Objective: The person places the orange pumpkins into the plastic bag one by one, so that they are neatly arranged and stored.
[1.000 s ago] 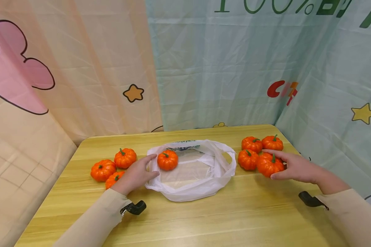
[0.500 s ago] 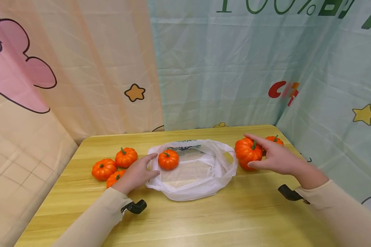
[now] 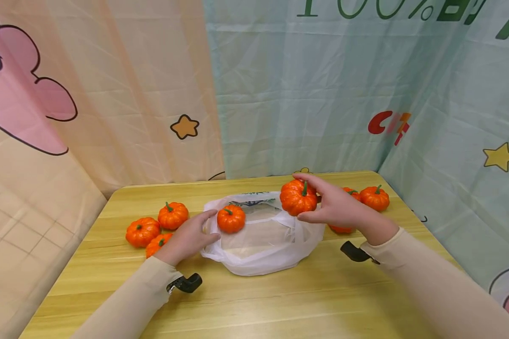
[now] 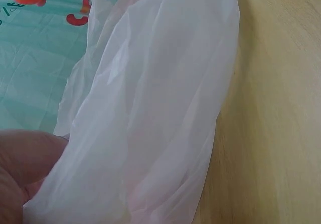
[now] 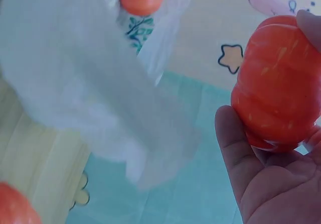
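My right hand (image 3: 332, 202) grips a small orange pumpkin (image 3: 297, 197) with a green stem, above the right part of a white plastic bag (image 3: 258, 268). In the right wrist view the thumb and fingers hold this pumpkin (image 5: 278, 83) from opposite sides. The bag lies with its mouth spread, and another pumpkin (image 3: 231, 219) sits inside at its left. At the bag's left rim, my left hand (image 3: 188, 240) rests with thumb and fingers apart. The left wrist view shows the bag's film (image 4: 150, 98) covering part of that hand.
Several pumpkins lie in two groups on the wooden table (image 3: 280, 306): one group (image 3: 143, 232) left of my left hand, another (image 3: 374, 198) at the right, partly hidden by my right hand. Printed curtains (image 3: 297, 103) hang behind the table and along its sides.
My right hand has taken a pumpkin from the right group, lifted it and carried it left to above the bag. The left hand and the bag have barely moved.
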The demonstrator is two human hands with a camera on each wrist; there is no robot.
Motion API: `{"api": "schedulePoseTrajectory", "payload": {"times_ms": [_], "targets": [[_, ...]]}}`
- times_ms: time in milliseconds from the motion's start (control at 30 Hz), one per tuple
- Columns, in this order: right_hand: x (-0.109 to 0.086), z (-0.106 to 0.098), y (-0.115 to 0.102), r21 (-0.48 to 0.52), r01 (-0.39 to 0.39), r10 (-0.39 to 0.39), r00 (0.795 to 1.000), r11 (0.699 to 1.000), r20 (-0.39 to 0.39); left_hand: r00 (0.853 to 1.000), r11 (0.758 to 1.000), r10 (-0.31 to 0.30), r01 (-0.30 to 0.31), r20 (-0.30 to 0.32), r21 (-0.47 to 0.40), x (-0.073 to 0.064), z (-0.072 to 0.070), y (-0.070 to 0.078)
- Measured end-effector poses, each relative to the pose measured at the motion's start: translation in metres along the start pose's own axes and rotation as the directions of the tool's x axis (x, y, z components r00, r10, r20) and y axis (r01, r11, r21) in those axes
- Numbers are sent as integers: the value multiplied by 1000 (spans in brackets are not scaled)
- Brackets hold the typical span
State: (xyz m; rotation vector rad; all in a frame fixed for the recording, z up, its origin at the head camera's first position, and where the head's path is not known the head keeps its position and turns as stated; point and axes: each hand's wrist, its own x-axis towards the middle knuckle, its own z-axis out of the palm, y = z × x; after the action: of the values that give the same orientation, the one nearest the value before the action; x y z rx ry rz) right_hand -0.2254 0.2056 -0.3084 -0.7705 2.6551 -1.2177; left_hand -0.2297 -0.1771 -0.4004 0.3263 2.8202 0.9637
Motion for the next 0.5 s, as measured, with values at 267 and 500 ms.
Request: {"api": "schedulePoseTrajectory", "payload": {"times_ms": [267, 500], "targets": [[35, 22, -20, 13, 10, -10, 1000, 1000, 29, 1000, 1000, 5, -5, -3, 6, 0, 0, 1], [62, 46, -24, 4, 5, -5, 998, 1000, 63, 1000, 1000, 3, -3, -1, -8, 0, 0, 2]]}}
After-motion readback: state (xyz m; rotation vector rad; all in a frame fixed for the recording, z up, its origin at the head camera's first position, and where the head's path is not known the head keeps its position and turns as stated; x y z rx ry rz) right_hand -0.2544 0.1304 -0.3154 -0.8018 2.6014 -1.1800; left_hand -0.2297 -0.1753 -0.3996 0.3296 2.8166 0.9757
